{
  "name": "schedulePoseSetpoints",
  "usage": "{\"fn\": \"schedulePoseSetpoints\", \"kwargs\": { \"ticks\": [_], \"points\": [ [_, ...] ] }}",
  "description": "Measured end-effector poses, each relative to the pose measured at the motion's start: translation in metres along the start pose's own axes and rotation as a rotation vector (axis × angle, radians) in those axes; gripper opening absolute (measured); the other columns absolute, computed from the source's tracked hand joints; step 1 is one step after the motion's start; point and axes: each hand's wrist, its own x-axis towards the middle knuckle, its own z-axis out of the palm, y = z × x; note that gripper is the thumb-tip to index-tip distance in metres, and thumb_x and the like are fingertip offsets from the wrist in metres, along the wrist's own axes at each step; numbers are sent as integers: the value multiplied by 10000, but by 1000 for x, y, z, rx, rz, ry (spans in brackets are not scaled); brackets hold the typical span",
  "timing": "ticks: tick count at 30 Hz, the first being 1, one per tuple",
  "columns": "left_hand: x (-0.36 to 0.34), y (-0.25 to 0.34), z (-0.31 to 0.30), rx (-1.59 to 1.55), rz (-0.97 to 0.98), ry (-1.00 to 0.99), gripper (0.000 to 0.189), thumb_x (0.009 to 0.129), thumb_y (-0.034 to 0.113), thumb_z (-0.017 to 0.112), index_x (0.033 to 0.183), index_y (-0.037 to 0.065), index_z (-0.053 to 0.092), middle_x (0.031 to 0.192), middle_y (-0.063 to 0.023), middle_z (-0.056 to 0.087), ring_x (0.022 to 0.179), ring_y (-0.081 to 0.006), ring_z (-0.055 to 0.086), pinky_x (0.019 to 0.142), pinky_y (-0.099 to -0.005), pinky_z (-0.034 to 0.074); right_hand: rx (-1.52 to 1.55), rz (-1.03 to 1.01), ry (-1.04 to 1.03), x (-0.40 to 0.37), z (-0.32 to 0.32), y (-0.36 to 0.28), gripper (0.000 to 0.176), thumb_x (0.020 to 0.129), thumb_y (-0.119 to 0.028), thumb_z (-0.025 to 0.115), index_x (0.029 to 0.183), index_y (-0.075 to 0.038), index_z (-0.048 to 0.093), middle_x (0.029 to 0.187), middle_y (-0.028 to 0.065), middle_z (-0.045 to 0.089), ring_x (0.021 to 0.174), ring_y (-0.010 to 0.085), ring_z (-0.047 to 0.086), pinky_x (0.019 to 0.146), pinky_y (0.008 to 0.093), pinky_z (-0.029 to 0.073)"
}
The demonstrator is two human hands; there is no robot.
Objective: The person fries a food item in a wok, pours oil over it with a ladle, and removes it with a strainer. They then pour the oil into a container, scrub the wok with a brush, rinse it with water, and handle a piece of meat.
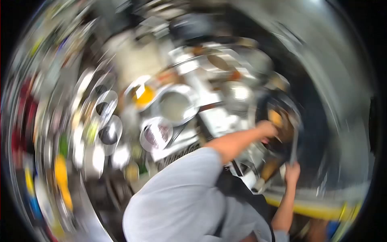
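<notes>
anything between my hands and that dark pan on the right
Nothing visible. The left hand is at the near edge of the dark pan, and the right hand grips a long handle that runs up to it. Blur hides whether the left hand touches the pan.

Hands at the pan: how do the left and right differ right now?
The left hand reaches out to the dark pan; the right hand sits nearer the body. The right hand is closed round a long handle pointing into the pan; blur hides whether the left hand grips anything. Both are bare.
</notes>
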Motion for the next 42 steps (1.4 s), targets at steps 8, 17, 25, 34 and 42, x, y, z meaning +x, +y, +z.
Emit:
{"fn": "schedulePoseSetpoints", "kwargs": {
  "ticks": [8,17,25,34,42],
  "points": [
    [-223,32,-62,-216,-149,802,346,769,356,535,868,37,625,871,-174,638,855,-350,606,746,-444,471,-312,-142,-228,0,41,31,427,706,-120,600,1058,116,552,973,287,597,927,406,575,821,395,424],
    [-517,-296,148,-354,-1366,1342,348,729,180,615,980,-61,606,1012,-227,613,968,-336,598,867,-386,463,-206,63,-362,7,59,42,590,759,-49,618,1253,126,347,853,227,603,606,283,591,552,373,474],
    [-671,-271,225,-812,-1412,1674,598,730,109,556,1272,-53,364,664,-125,640,483,-251,595,525,-382,494,-183,162,-436,-46,57,-23,351,759,-12,575,1037,53,372,540,101,495,357,173,461,291,297,311],
    [-659,-303,383,-1139,-1415,1213,309,772,243,564,582,0,573,485,-98,537,374,-192,489,358,-346,394,-471,160,-575,-58,54,-75,217,796,-153,595,652,-17,508,456,92,481,333,189,465,299,313,298],
    [-651,-334,383,32,-1650,1702,611,747,147,582,1279,-43,349,610,-151,575,398,-225,497,384,-358,420,-394,163,-529,-41,60,-34,218,750,-127,656,633,-15,510,508,55,481,379,180,447,360,345,314]
  ]
}}
